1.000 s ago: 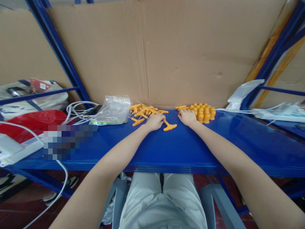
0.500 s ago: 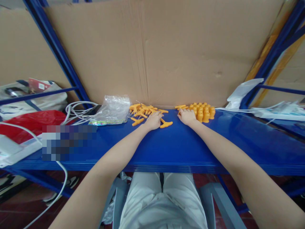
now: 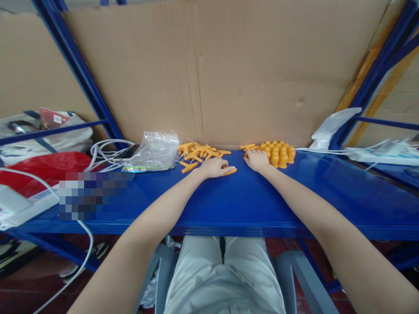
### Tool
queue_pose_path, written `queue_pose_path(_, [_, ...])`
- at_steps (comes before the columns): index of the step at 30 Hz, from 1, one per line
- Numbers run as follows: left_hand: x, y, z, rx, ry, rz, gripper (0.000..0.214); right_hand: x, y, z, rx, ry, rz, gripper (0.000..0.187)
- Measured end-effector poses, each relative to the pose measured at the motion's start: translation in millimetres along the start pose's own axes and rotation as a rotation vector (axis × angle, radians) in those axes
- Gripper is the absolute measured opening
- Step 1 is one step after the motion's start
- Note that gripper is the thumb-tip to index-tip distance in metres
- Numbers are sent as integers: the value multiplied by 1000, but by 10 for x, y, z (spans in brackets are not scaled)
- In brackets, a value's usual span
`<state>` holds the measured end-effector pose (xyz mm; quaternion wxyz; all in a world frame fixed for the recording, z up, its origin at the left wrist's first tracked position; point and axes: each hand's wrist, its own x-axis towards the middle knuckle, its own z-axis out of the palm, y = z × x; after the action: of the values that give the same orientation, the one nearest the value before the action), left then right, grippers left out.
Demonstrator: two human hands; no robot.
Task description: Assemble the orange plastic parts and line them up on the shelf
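Left hand [image 3: 216, 167] lies flat, fingers covering an orange T-piece [image 3: 230, 171] on the blue counter [image 3: 248, 200], right by the loose pile [image 3: 199, 153]. Right hand [image 3: 257, 159] rests spread against the stacked orange pieces [image 3: 278, 154], gripping nothing I can make out.

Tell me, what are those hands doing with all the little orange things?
A person sits at a blue shelf. Their left hand covers one orange T-shaped piece beside a loose pile. Their right hand rests against a neat block of stacked pieces. A clear plastic bag lies further left.
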<state>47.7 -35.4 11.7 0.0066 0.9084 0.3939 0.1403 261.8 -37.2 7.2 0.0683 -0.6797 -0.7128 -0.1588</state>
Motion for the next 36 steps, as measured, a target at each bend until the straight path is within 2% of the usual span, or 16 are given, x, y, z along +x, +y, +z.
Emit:
queue_pose_path(6, [8,-29,56,69,48,-38,8,4,5,6,-6,-1,0,47])
queue_pose_path(10, [-5,-53,84,78,58,-75,26,5,4,7,-10,-5,2,48])
queue_pose_path(15, [-35,-54,62,148,132,-196,35,12,10,20,-13,-2,-1,48])
queue_pose_path(21, [-16,-164,68,35,112,-334,19,18,16,40,-20,16,-8,48])
queue_pose_path(28, [1,-237,58,24,75,-348,15,-8,-7,-17,-46,-2,-10,46])
queue_pose_path(32, [14,-287,91,-41,114,-338,12,-14,-27,-35,-54,-6,-1,47])
queue_pose_path(36, [5,-268,78,16,94,-324,15,-10,-17,-21,-56,-10,10,49])
